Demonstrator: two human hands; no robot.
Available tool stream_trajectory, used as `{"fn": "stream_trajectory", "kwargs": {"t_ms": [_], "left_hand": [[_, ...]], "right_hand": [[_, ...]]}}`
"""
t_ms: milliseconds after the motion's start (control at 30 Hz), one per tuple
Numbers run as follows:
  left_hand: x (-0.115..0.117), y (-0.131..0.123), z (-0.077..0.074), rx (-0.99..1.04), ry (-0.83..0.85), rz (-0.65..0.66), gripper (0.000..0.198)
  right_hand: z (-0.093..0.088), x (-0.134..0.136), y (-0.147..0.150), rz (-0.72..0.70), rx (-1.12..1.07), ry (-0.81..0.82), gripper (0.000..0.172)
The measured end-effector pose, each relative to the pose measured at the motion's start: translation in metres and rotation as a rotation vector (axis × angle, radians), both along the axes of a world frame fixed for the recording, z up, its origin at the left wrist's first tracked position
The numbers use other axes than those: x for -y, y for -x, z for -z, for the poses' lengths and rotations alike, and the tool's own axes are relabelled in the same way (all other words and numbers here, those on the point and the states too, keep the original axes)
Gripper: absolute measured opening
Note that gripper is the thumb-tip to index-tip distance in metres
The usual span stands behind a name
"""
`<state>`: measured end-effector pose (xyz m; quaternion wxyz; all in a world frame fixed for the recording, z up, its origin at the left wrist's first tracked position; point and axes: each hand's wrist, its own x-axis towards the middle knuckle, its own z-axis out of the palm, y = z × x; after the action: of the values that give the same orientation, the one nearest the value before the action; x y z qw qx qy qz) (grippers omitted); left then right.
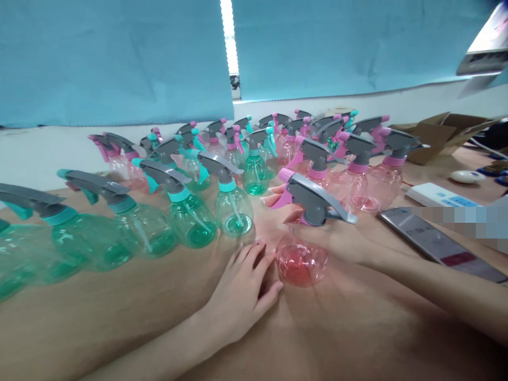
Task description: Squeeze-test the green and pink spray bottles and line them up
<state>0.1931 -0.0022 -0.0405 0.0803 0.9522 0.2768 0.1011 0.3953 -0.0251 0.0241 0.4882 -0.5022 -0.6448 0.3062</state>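
Note:
A spray bottle with a clear pink body (302, 262), grey head and pink trigger stands on the table in front of me. My right hand (292, 218) reaches behind its neck and grips it there; the sprayer head hides much of the palm, and some fingertips show past the trigger. Flat on the table, left of the bottle's base, lies my left hand (245, 286), fingers spread and holding nothing. Its fingertips are close to the bottle; whether they touch it I cannot tell. Just beyond is a green spray bottle (234, 211) with a turquoise collar.
More green spray bottles (192, 225) form a row to the left. Pink spray bottles (355, 182) and mixed ones crowd the back. On the right are a phone (440, 243), a white box (440, 194), a white mouse (467, 177) and an open cardboard box (432, 137).

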Motion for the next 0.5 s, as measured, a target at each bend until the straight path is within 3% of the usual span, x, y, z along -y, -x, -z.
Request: {"fn": "stream_trajectory", "kwargs": {"t_ms": [233, 367, 500], "left_hand": [[0.000, 0.000, -0.001, 0.013, -0.001, 0.005, 0.044], [0.000, 0.001, -0.002, 0.019, 0.000, 0.009, 0.045], [0.000, 0.001, -0.001, 0.003, -0.003, 0.004, 0.045]], "right_hand": [[-0.004, 0.001, 0.000, -0.015, -0.030, 0.021, 0.008], [-0.016, 0.005, 0.006, 0.029, -0.034, 0.089, 0.013], [-0.027, 0.007, 0.010, 0.042, 0.022, 0.000, 0.011]]}}
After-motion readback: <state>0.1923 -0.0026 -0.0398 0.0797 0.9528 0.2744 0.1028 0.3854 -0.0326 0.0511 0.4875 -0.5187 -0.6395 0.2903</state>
